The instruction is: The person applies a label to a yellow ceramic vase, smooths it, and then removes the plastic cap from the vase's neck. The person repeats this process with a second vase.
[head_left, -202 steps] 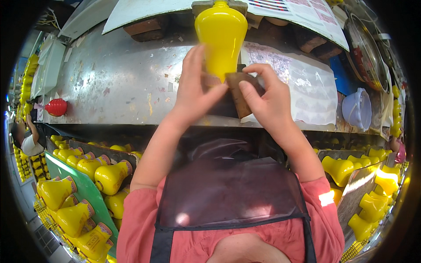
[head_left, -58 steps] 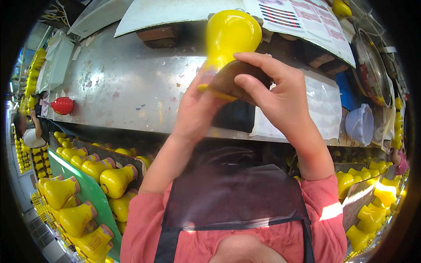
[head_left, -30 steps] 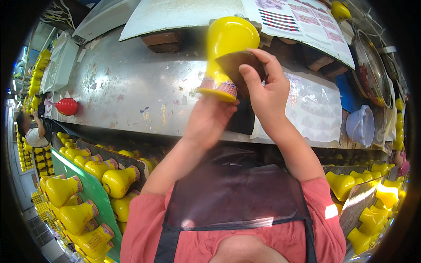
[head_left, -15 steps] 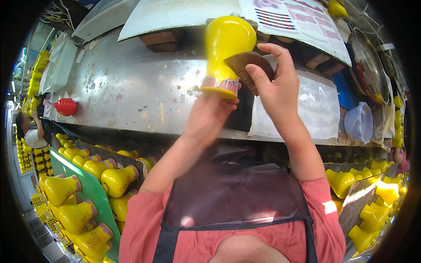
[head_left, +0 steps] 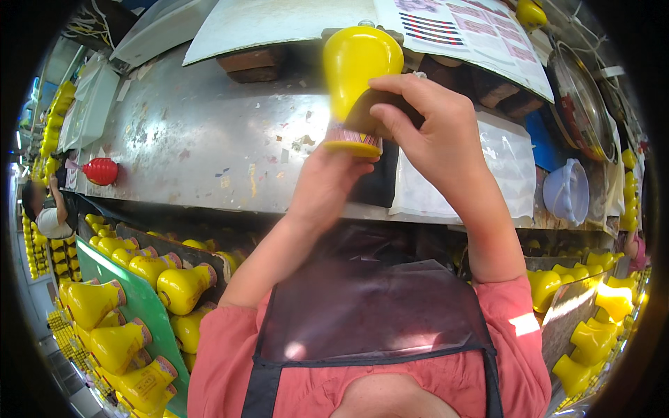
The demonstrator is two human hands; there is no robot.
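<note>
A glossy yellow vase (head_left: 362,59) with a patterned band near its base is held over the metal table. My left hand (head_left: 329,177) is closed on it at the flared base end, with the fingers partly hidden beneath. In my right hand (head_left: 435,115) a thin dark brown flexible scraper (head_left: 371,111) is pinched between thumb and fingers. Its edge lies against the vase just above the patterned band (head_left: 357,135) and covers part of the vase's narrow section.
White boards (head_left: 272,28) rest on bricks (head_left: 252,63) at the table's back, one bearing printed sheets. A lilac bucket (head_left: 566,191) stands right, a red ribbed container (head_left: 100,171) left. Rows of yellow vases (head_left: 185,287) fill boards on both sides. Another person (head_left: 52,216) is at far left.
My right hand has moved down and left, bringing the scraper lower on the vase toward the patterned band. My left hand keeps its hold at the base.
</note>
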